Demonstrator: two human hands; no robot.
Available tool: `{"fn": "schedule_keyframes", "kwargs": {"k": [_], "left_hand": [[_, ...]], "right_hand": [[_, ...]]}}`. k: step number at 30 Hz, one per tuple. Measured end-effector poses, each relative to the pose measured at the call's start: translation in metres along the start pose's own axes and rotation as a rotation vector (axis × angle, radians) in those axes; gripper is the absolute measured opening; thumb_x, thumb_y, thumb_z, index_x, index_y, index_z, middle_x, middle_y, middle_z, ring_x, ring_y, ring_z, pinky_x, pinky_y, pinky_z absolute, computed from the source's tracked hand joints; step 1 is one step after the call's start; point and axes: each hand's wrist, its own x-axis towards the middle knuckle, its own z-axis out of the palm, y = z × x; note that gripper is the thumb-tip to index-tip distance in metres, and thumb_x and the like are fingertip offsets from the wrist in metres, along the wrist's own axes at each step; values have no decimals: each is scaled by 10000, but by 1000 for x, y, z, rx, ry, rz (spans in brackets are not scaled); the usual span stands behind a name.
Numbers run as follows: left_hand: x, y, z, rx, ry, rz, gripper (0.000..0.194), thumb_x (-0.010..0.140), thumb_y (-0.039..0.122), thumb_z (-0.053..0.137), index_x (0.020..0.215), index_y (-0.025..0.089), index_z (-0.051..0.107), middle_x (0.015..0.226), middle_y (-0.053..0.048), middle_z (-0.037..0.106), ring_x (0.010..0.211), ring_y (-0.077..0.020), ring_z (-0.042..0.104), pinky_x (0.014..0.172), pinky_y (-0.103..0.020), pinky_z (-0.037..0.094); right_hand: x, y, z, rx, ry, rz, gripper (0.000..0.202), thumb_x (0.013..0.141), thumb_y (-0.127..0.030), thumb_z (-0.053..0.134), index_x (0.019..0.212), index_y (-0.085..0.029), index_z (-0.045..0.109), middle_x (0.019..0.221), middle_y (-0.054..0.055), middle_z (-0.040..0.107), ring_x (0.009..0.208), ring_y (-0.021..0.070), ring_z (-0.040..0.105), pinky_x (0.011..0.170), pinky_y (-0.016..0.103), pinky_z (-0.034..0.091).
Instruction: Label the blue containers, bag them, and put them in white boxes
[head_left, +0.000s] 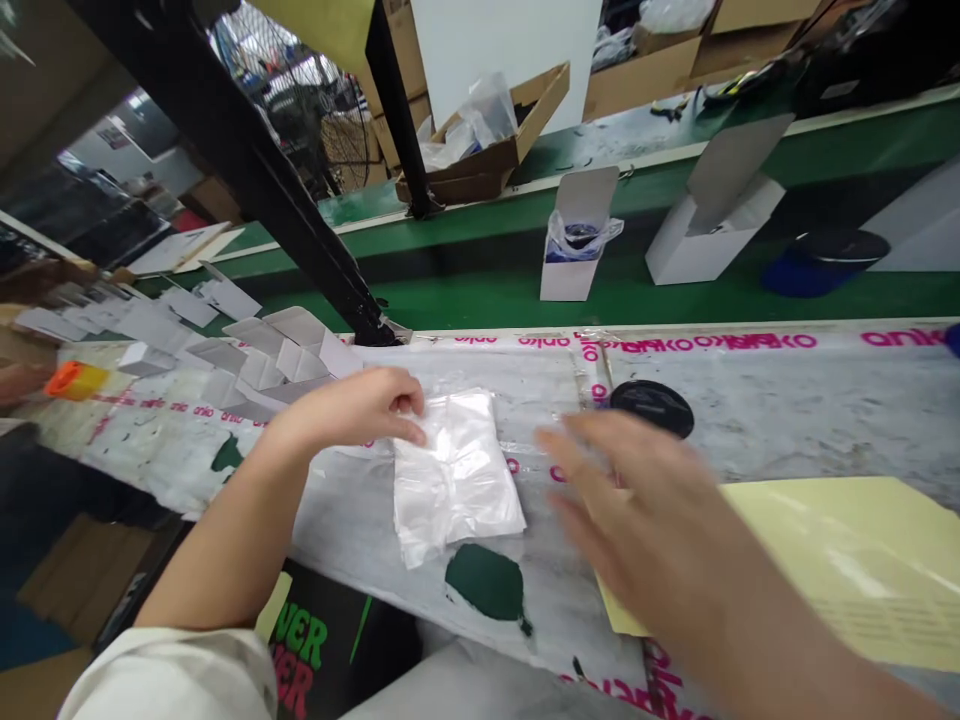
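A flat stack of clear plastic bags [459, 480] lies on the covered bench in front of me. My left hand [375, 405] is at its upper left corner, fingers curled and thumb down on the plastic, gripping the edge of a bag. To the right of the stack, my right hand [637, 500] is blurred by motion. Its fingers are stretched out and apart, with nothing seen in them. Just beyond that hand is a round black lid [651, 408].
A yellow sheet [847, 540] lies at the right, partly under my right forearm. Open white boxes [285, 350] crowd the left. On the green conveyor [465, 290] stand a white box with a bagged blue item [581, 245], another open box [709, 235] and a blue container [821, 265]. A black post [300, 220] rises at left.
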Motion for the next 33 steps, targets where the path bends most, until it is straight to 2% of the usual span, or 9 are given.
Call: {"fn": "schedule_keyframes", "kwargs": {"k": [3, 6, 11, 14, 16, 21, 27, 30, 33], "left_hand": [[1, -13, 22, -3, -13, -19, 172, 809, 356, 685, 779, 192, 643, 844, -31, 656, 777, -193, 581, 657, -283, 406], [1, -17, 27, -44, 35, -13, 199, 876, 354, 589, 757, 194, 578, 769, -19, 605, 693, -172, 536, 620, -281, 386], [-1, -17, 28, -165, 137, 1, 213, 905, 416, 567, 934, 205, 578, 847, -26, 631, 722, -180, 566, 628, -286, 409], [4, -15, 34, -94, 129, 56, 165, 832, 349, 651, 864, 191, 617, 910, -47, 652, 811, -198, 584, 694, -297, 424], [7, -15, 34, -83, 102, 40, 155, 838, 320, 625, 766, 183, 607, 840, -40, 640, 754, -185, 568, 668, -293, 414], [9, -25, 17, -289, 40, -73, 195, 859, 376, 619, 849, 188, 665, 812, -27, 688, 749, -186, 613, 690, -294, 454], [8, -30, 18, -399, 264, -58, 215, 913, 406, 575, 894, 196, 618, 887, -45, 716, 852, -194, 644, 804, -333, 495], [12, -27, 23, -359, 189, -30, 247, 819, 383, 696, 963, 187, 648, 893, -43, 699, 825, -195, 643, 741, -311, 498], [18, -29, 22, -312, 169, -44, 167, 803, 337, 689, 824, 172, 670, 756, -32, 677, 712, -179, 613, 658, -291, 465]], "right_hand": [[-5, -37, 10, 77, -127, -242, 431, 908, -106, 472, 1303, -153, 638, 1372, 155, 648, 1259, 349, 572, 982, 585, 513], [-12, -52, 23, 53, -184, -283, 422, 938, -133, 429, 1294, -148, 657, 1442, 122, 614, 1290, 334, 552, 1008, 618, 502], [-23, -49, 32, 36, -203, -272, 457, 930, -149, 459, 1358, -140, 620, 1518, 138, 539, 1394, 369, 462, 1029, 688, 467], [-26, -50, 33, 38, -217, -254, 482, 925, -158, 467, 1391, -152, 595, 1562, 123, 489, 1426, 364, 424, 1046, 686, 459], [-28, -51, 34, 26, -226, -254, 497, 934, -175, 467, 1420, -152, 569, 1587, 115, 456, 1443, 369, 395, 1052, 692, 450], [-30, -52, 36, -3, -250, -272, 499, 981, -238, 418, 1456, -134, 532, 1590, 119, 450, 1439, 387, 382, 1032, 714, 447], [-31, -52, 39, 12, -255, -252, 515, 996, -285, 387, 1479, -151, 505, 1604, 134, 424, 1458, 375, 369, 1026, 686, 467], [-31, -52, 40, 20, -255, -248, 506, 1001, -284, 382, 1475, -156, 506, 1609, 124, 418, 1452, 368, 389, 1019, 667, 490], [-31, -54, 41, 38, -262, -229, 503, 996, -266, 394, 1479, -168, 499, 1615, 103, 411, 1441, 373, 414, 1008, 656, 512]]}}
